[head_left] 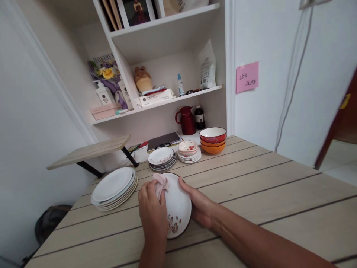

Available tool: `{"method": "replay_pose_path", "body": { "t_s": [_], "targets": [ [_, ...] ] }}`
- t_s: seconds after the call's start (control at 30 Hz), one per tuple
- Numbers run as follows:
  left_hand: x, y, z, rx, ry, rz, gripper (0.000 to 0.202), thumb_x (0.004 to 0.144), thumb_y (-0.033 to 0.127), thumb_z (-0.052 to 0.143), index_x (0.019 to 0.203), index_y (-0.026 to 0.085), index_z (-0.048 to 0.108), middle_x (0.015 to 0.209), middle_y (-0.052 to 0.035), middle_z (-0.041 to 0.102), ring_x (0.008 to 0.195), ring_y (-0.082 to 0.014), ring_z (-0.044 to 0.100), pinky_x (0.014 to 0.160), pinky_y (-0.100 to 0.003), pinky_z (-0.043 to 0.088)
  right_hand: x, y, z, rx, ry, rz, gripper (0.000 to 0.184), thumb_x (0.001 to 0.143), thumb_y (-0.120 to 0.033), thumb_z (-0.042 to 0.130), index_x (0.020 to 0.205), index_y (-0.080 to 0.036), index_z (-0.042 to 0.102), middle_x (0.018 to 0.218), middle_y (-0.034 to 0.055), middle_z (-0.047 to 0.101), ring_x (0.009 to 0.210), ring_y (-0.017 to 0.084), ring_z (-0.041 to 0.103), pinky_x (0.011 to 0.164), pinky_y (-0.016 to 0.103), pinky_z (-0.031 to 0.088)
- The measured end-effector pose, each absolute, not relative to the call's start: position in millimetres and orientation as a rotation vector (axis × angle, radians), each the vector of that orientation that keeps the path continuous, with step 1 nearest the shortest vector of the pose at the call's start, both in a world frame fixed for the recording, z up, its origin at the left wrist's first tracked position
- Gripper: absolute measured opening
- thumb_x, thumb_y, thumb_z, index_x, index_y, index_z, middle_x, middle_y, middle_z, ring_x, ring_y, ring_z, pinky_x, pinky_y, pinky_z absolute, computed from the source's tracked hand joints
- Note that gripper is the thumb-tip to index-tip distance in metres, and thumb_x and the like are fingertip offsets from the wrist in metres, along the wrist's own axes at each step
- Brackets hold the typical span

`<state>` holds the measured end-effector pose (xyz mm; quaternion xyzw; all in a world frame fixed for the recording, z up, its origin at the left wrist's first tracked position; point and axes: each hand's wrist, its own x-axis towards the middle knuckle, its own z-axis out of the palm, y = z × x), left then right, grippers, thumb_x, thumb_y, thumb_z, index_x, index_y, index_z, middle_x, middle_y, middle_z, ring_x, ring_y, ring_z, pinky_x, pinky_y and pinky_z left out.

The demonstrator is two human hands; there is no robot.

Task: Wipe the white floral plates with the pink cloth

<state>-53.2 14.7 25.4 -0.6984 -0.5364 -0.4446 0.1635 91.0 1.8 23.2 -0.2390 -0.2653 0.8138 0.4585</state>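
A white plate (pixel 178 204) with a dark rim and a brown flower print lies on the wooden table (pixel 264 186) in front of me. My left hand (pixel 152 212) presses a small pink cloth (pixel 161 185) onto the plate's upper left part, fingers closed on the cloth. My right hand (pixel 199 206) grips the plate's right rim, with the thumb along the edge and the fingers under it.
A stack of large white plates (pixel 114 188) sits to the left. Behind are a stack of patterned plates (pixel 161 158), small dishes (pixel 189 152) and stacked red and orange bowls (pixel 213 140). Shelves with a red jug (pixel 187 121) stand beyond, and a pink note (pixel 247 77) hangs on the wall.
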Motion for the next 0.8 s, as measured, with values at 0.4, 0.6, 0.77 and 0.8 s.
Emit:
{"method": "replay_pose_path", "body": {
  "t_s": [0.4,0.6,0.77,0.8],
  "targets": [
    [-41,14,20,-2.226,-1.199,-1.409,0.015,0.086,0.022,0.053,0.096,0.020,0.065,0.095,-0.0062,0.061,0.091,-0.0199,0.056,0.082,-0.035,0.047,91,5,25,-0.582,-0.590,1.982,0.060,0.086,-0.062,0.046,0.115,-0.011,0.061,0.092,0.0104,0.074,0.085,0.022,0.067,0.089,0.036,0.045],
    [-27,4,22,-2.488,-1.033,-1.271,0.019,0.087,0.018,0.050,0.096,0.022,0.067,0.093,-0.0050,0.063,0.087,-0.0184,0.057,0.078,-0.032,0.048,106,17,28,-0.537,-0.496,2.032,0.069,0.086,-0.068,0.036,0.109,-0.008,0.062,0.084,0.0102,0.073,0.074,0.019,0.066,0.076,0.030,0.048],
    [-27,3,19,-2.566,-1.008,-1.089,0.019,0.087,0.013,0.047,0.093,0.021,0.064,0.094,-0.0050,0.062,0.085,-0.0183,0.055,0.076,-0.032,0.048,126,23,37,-0.425,-0.461,1.885,0.071,0.086,-0.067,0.038,0.123,-0.009,0.056,0.111,0.0158,0.068,0.100,0.025,0.065,0.093,0.039,0.045],
    [-28,4,18,-2.524,-1.056,-1.073,0.020,0.087,0.013,0.047,0.093,0.021,0.064,0.095,-0.0053,0.062,0.086,-0.0190,0.055,0.077,-0.033,0.048,129,23,38,-0.427,-0.469,1.855,0.071,0.086,-0.066,0.039,0.124,-0.010,0.055,0.114,0.0157,0.068,0.103,0.026,0.064,0.095,0.041,0.043]
  ]
}}
